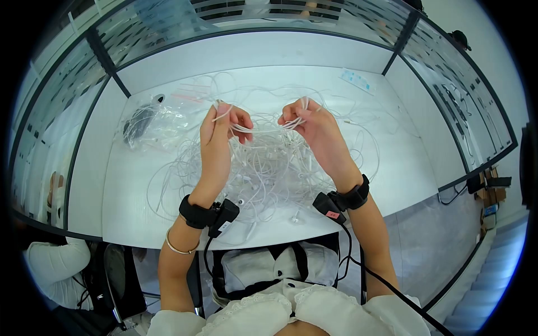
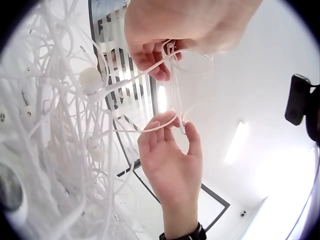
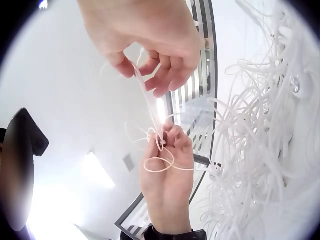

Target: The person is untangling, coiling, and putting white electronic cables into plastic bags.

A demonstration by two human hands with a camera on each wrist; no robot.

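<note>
Between both hands, a small bundle of thin white cable [image 1: 263, 131] stretches above the desk. My left hand [image 1: 216, 143] pinches its left end between thumb and fingers, and a loop of cable hangs over the palm in the right wrist view. At the other end, my right hand [image 1: 322, 137] grips the strands between thumb and fingertips. Below the hands lies a big tangled pile of white cables [image 1: 269, 171], with small white plugs and round pieces among them. One strand runs from the left hand down to a white cable joint [image 2: 102, 92] at the pile.
A clear plastic bag [image 1: 168, 120] with a dark coiled item beside it lies at the desk's left. A clear strip with blue marks [image 1: 357, 80] sits at the back right. Low white partitions [image 1: 258, 56] with glass tops enclose the desk [image 1: 400, 173].
</note>
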